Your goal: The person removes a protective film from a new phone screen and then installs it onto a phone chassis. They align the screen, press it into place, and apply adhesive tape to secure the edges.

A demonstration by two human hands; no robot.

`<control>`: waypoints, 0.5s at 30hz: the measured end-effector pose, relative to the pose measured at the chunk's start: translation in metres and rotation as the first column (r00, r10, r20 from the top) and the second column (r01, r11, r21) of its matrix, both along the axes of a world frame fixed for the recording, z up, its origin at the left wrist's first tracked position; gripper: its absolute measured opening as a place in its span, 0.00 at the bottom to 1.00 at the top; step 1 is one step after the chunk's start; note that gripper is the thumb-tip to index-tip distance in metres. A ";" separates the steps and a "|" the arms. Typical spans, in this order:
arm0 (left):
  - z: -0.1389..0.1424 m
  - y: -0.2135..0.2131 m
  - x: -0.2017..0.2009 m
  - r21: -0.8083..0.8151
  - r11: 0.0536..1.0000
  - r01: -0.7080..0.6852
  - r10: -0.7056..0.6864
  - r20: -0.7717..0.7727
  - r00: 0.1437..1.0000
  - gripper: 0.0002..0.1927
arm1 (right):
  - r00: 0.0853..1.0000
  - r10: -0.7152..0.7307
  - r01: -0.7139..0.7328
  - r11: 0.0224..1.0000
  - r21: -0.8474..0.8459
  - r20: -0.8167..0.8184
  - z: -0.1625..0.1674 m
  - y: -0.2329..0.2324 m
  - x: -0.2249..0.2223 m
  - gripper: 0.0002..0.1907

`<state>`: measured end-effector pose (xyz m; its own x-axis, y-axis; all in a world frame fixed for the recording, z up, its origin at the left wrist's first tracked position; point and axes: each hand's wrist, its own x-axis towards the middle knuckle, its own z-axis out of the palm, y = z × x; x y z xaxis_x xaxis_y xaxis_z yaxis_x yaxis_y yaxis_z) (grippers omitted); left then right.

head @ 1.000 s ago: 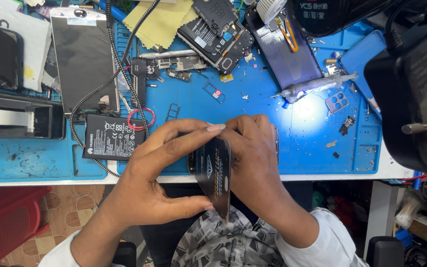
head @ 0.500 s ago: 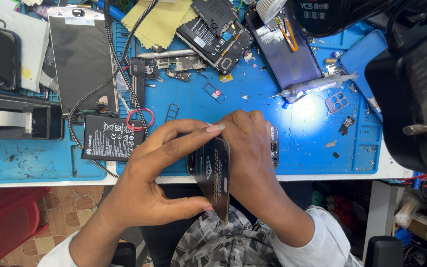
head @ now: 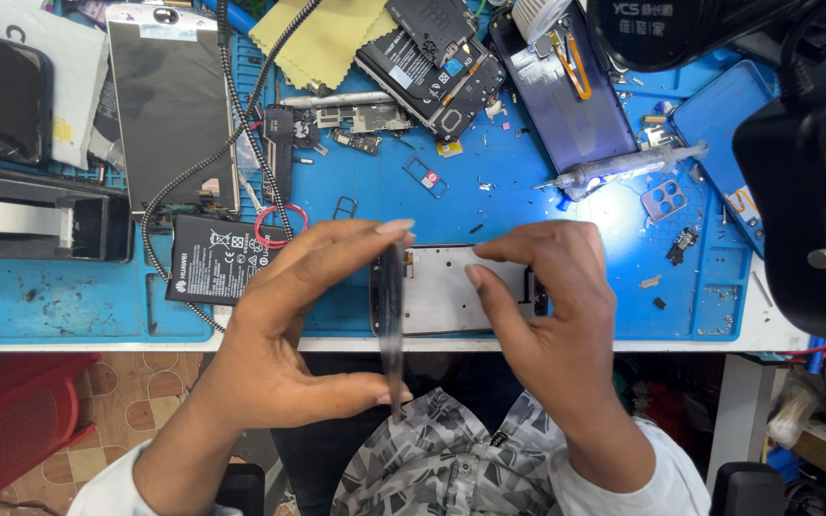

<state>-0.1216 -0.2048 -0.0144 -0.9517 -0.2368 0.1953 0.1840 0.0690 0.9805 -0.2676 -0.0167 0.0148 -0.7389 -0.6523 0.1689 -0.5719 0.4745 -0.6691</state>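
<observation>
Now the left hand (head: 289, 334) has a thin dark phone panel (head: 392, 325) pinched edge-on between the forefinger at its far end and the thumb at its near end, so it stands upright over the near edge of the blue silicone work mat (head: 528, 201). Held by its ends like that, both faces stay free of fingerprints, I'd say. The right hand (head: 552, 315) has fingers curled and spread, fingertips resting on the pale grey metal phone frame (head: 461, 296) that lies flat on the mat just right of the panel; it looks to be steadying the frame, not closing around it.

Compared with half a second ago, the panel has swung from a slanted, face-showing angle to nearly edge-on, and the right hand has come off it, uncovering the grey frame that was hidden under the fingers.

Round about: a black rectangular battery (head: 217, 260) just left of the left hand, a silver phone with a dark screen (head: 172, 105) far left, a yellow cloth (head: 322, 38) at the far edge, and a clear-barrelled screwdriver (head: 623, 167) to the far right.
</observation>
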 end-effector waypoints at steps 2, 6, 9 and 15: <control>0.000 0.001 0.002 0.201 0.980 -0.009 0.003 0.034 0.999 0.49 | 1.000 -0.002 0.002 1.000 -0.026 -0.014 0.000 0.005 0.002 0.09; 0.001 0.004 -0.001 0.582 0.810 -0.066 0.064 0.025 0.998 0.59 | 0.998 0.047 -0.051 0.991 -0.120 -0.035 -0.001 0.011 0.006 0.11; 0.007 0.003 -0.006 0.705 0.700 -0.113 0.128 0.032 0.991 0.60 | 0.994 0.110 -0.105 0.973 -0.207 0.009 -0.003 0.010 0.007 0.13; 0.029 0.010 -0.003 0.786 0.586 -0.197 0.154 0.130 0.979 0.54 | 0.941 0.245 -0.151 0.922 -0.357 0.235 0.003 0.011 0.015 0.15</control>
